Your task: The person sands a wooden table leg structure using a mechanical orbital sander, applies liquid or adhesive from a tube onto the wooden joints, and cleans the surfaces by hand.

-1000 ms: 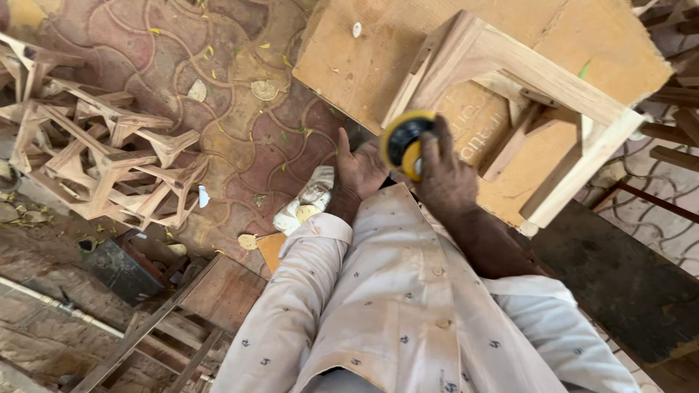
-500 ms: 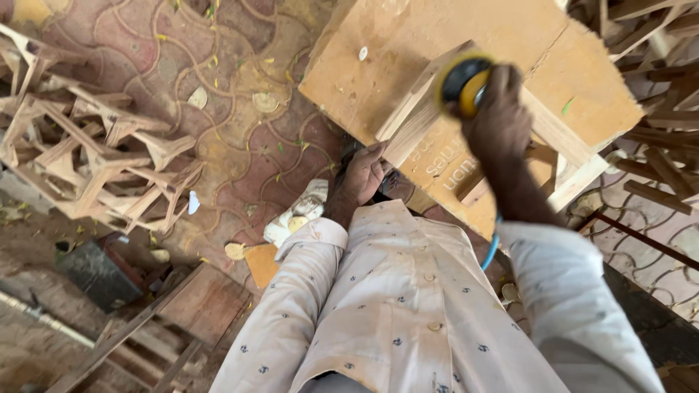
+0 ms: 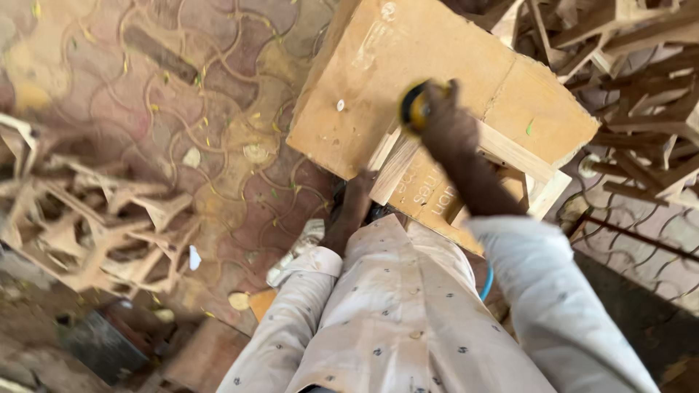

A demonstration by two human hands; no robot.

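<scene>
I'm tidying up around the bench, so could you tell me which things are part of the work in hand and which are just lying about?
In use:
- right hand gripping the yellow-and-black power tool
- wooden frame under it
- plywood worktop
- left hand low at the frame's near edge

Lying about:
- carved wooden pieces on the patterned floor
- stacked wooden frames

Left hand half hidden behind wooden frame

Warm, even daylight fills the view, with no hard glare. The plywood board is the brightest surface. Motion blur smears the whole picture: the stacked wooden frames at left are streaked, the right hand is soft, and the lower corners fall dim and unfocused.
</scene>
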